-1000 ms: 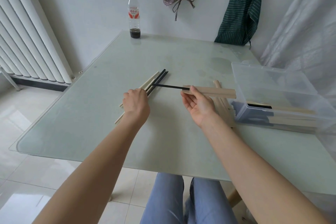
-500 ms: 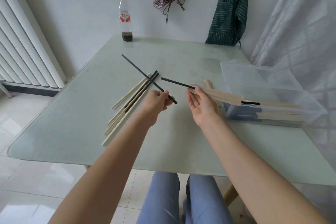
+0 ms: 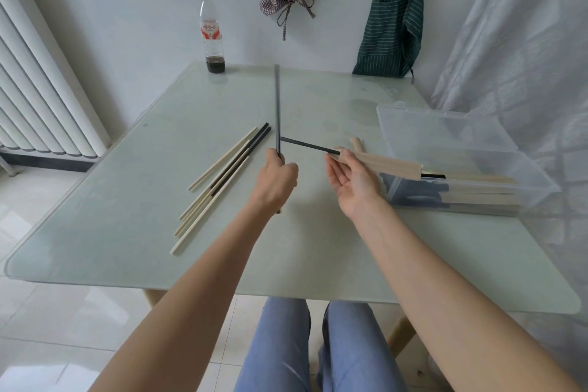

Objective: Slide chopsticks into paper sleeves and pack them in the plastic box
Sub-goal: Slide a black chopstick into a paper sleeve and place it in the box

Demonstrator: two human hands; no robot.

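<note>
**One black chopstick half-sleeved, a second held upright**

The paper sleeve is pinched at its open end by the thumb and fingers of the right hand. A black chopstick sticks out of the sleeve toward the left; the sleeve's far end reaches over the near rim of the clear plastic box. Left of the sleeve, the left hand is closed around a second black chopstick, held nearly upright, its shaft just beside the first chopstick's free tip. Farther left, loose chopsticks, pale and black, lie on the glass table. Beyond the sleeve stands a plastic bottle.
</note>
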